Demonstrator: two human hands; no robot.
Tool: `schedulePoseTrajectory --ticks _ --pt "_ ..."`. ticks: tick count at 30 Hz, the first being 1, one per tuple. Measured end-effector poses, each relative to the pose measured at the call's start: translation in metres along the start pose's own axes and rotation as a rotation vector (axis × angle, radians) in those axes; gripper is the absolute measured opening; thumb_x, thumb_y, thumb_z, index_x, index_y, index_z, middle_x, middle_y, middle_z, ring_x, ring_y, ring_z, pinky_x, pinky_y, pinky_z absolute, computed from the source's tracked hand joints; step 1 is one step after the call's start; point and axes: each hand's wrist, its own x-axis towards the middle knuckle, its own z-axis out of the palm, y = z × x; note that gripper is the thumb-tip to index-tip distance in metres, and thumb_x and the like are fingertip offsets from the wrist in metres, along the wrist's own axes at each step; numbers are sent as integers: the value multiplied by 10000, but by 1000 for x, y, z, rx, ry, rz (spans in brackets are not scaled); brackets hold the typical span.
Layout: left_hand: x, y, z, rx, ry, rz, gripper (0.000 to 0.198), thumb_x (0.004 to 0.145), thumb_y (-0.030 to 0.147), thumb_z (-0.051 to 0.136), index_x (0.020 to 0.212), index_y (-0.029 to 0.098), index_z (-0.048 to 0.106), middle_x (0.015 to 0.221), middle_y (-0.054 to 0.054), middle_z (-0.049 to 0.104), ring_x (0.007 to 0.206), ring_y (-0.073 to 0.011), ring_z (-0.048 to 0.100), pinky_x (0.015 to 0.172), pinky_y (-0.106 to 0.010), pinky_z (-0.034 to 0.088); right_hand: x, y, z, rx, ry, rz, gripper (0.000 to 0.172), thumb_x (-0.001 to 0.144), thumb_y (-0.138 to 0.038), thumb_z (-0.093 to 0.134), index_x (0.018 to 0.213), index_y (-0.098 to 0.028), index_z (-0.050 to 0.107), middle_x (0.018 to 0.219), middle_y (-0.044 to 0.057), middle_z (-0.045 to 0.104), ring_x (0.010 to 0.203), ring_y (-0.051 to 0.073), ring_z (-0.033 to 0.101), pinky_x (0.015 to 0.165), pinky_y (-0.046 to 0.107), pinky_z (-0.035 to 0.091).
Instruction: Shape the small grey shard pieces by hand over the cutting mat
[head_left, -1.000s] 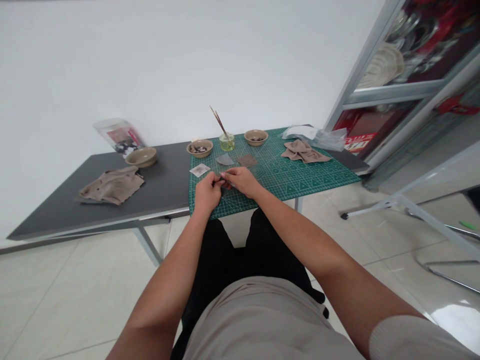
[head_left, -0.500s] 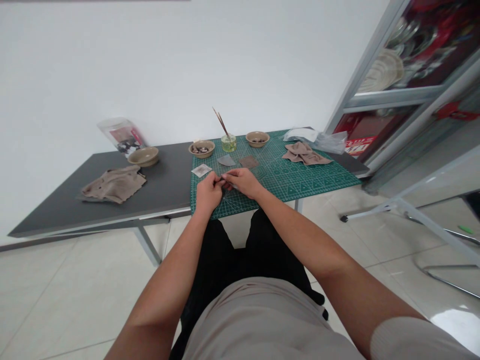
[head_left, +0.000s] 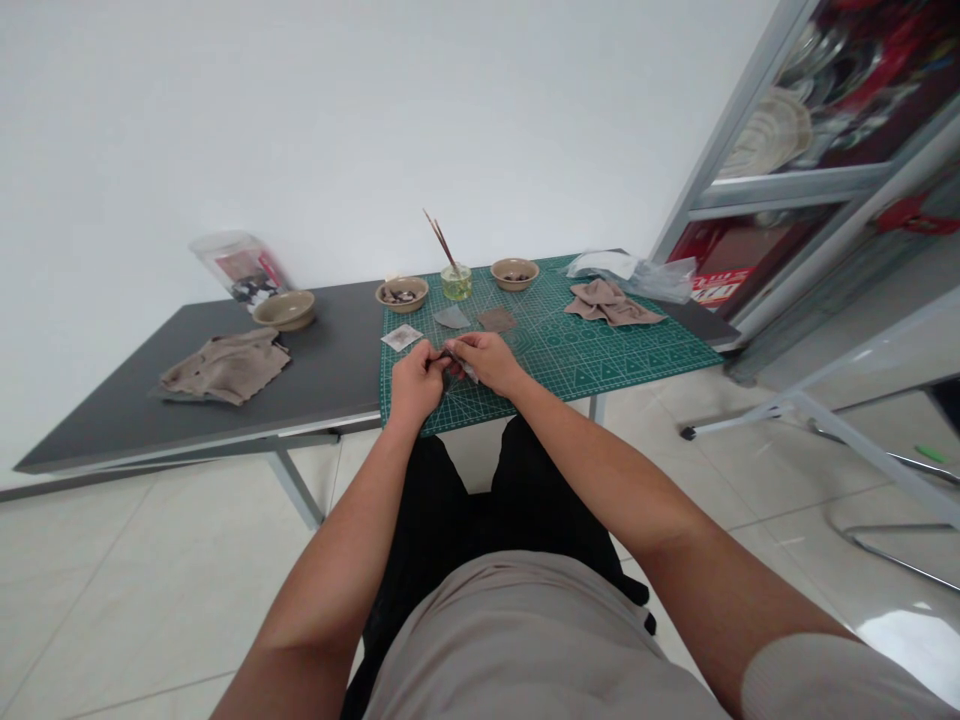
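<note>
Over the front of the green cutting mat [head_left: 600,365], my two hands meet with closed fingers. My left hand [head_left: 415,380] pinches a small dark piece [head_left: 444,356], mostly hidden by the fingers. Against it, my right hand [head_left: 489,360] holds a small folded greyish sheet [head_left: 470,373]; I cannot tell if it is paper or cloth. Just beyond the hands lie a pale square with a grey smudge [head_left: 402,338], a grey sheet [head_left: 451,318] and a brown square [head_left: 496,320].
Behind these stand a bowl of dark and pale pieces [head_left: 402,296], a glass jar [head_left: 456,284] with thin sticks and a second bowl [head_left: 514,276]. A brown cloth [head_left: 611,303] and plastic bag [head_left: 664,278] lie right; another cloth [head_left: 225,368], bowl [head_left: 285,311] and clear container [head_left: 238,268] left.
More of the greyish sheet shows below my right fingers now. Both hands stay together in nearly the same place, and the view has shifted slightly.
</note>
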Motion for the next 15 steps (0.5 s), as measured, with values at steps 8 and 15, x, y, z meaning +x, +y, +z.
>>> schedulePoseTrajectory --ticks 8,15 --pt "3 -2 1 -170 78 -40 190 795 304 593 684 203 476 640 37 520 617 -116 475 614 -251 378 2 -5 3 119 123 60 223 842 -355 659 809 -135 654 680 26 681 541 102 599 490 201 477" --pt "7 -9 1 -368 52 -43 171 693 286 688 790 199 578 774 4 633 699 -128 596 682 -266 490 -2 -8 1 107 107 39 224 837 -373 655 861 -151 669 680 9 678 529 98 603 497 200 473"
